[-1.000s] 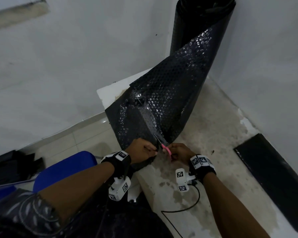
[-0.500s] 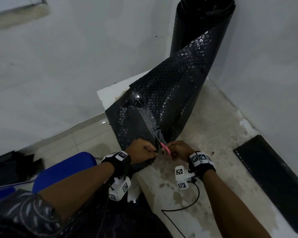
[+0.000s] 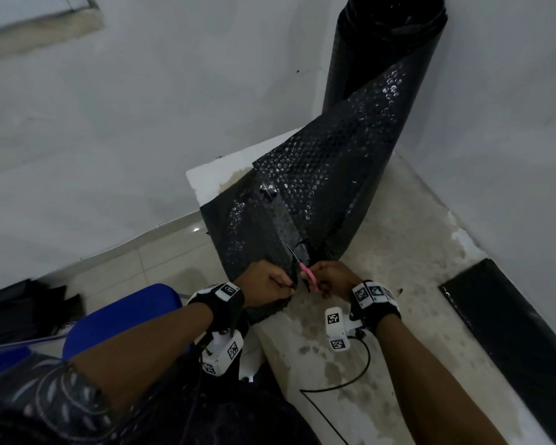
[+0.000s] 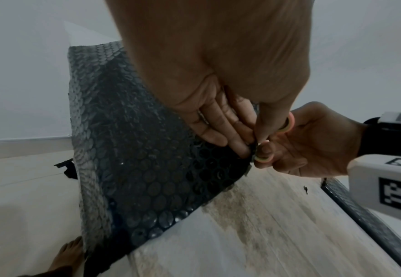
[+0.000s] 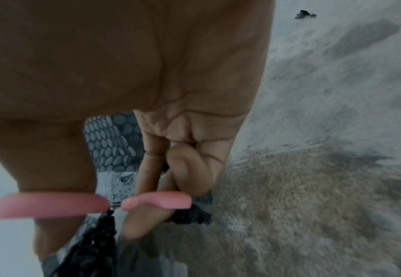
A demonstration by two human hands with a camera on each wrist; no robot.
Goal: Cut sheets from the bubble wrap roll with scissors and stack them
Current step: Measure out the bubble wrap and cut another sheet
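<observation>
Blue chair on pale floor tiles, left of the stained table. Left hand pinches the near edge of the black bubble wrap, which is draped onto the table's left end. Right hand grips pink-handled scissors, blades in the wrap. The roll stands in the white-walled corner behind the table; black sheets lie at the table's right edge.

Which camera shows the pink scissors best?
The head view: it shows the scissors whole, pink handles in the right hand and thin blades in the black bubble wrap. The right wrist view shows only blurry pink handles up close. The left wrist view shows bits of the handle loops between fingers.
</observation>
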